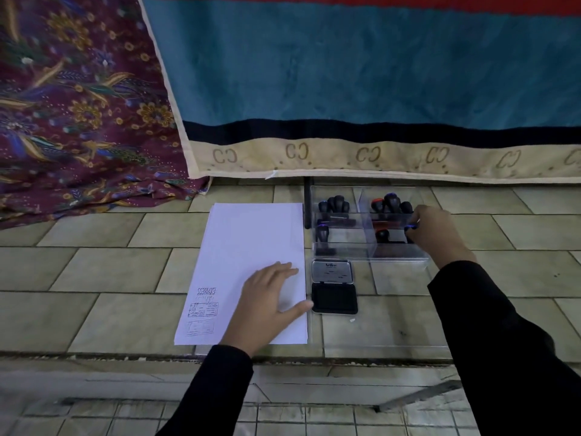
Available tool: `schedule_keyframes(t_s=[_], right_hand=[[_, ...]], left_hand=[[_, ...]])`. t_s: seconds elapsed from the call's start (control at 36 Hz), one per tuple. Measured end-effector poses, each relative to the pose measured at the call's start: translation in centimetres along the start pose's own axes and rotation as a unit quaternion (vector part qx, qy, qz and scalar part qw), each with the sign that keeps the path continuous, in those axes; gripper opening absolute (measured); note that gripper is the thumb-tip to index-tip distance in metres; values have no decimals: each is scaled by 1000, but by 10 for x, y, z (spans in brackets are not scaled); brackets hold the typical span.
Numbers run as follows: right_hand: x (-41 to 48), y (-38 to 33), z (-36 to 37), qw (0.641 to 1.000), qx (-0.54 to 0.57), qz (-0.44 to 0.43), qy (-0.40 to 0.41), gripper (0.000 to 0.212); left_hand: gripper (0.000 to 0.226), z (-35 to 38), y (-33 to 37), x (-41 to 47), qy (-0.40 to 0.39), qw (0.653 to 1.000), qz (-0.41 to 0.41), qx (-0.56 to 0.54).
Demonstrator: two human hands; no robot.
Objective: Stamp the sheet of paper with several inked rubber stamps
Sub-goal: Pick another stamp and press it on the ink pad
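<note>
A white sheet of paper (248, 247) lies on the tiled floor, with three stamp prints (204, 306) at its near left corner. My left hand (267, 300) rests flat on the sheet's near right part, fingers spread. Right of the sheet an open black ink pad (334, 298) lies with its lid (331, 271) folded back. Behind it stands a clear plastic organizer (367, 247) holding several black-handled rubber stamps (334, 204). My right hand (437, 231) reaches into its right compartment, fingers closed around a stamp with a blue-tipped handle (410, 227).
A teal hanging cloth with a beige border (377, 158) falls to the floor just behind the organizer. A purple floral cloth (78, 121) lies at the far left. A raised floor edge (220, 357) runs in front of the sheet.
</note>
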State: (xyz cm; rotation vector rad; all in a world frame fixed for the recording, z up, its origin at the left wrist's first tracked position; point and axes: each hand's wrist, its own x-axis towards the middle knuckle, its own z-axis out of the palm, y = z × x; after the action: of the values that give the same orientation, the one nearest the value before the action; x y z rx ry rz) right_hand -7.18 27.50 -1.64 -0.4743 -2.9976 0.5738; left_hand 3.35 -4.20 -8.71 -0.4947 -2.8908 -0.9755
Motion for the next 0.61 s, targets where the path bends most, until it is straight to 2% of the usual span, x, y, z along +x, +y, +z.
schedule_keyframes(t_s=[0.17, 0.22, 0.31, 0.39, 0.5, 0.61], right_hand=[[-1, -11, -1, 995, -86, 8, -45, 20], [-5, -19, 1, 997, -77, -6, -2, 20], [-16, -43, 7, 992, -8, -97, 86, 17], [-27, -75, 21, 985, 42, -167, 18, 19], [-26, -104, 44, 972, 30, -217, -87, 22], [-22, -112, 57, 973, 15, -208, -98, 20]], left_hand=[[75, 6, 1, -1, -9, 999, 13, 30], [76, 7, 3, 1, -12, 999, 20, 38], [82, 8, 7, 4, -17, 998, 28, 50], [87, 10, 10, 7, -29, 998, 31, 55], [92, 11, 12, 10, -37, 996, 32, 70], [95, 12, 12, 12, -45, 995, 36, 77]])
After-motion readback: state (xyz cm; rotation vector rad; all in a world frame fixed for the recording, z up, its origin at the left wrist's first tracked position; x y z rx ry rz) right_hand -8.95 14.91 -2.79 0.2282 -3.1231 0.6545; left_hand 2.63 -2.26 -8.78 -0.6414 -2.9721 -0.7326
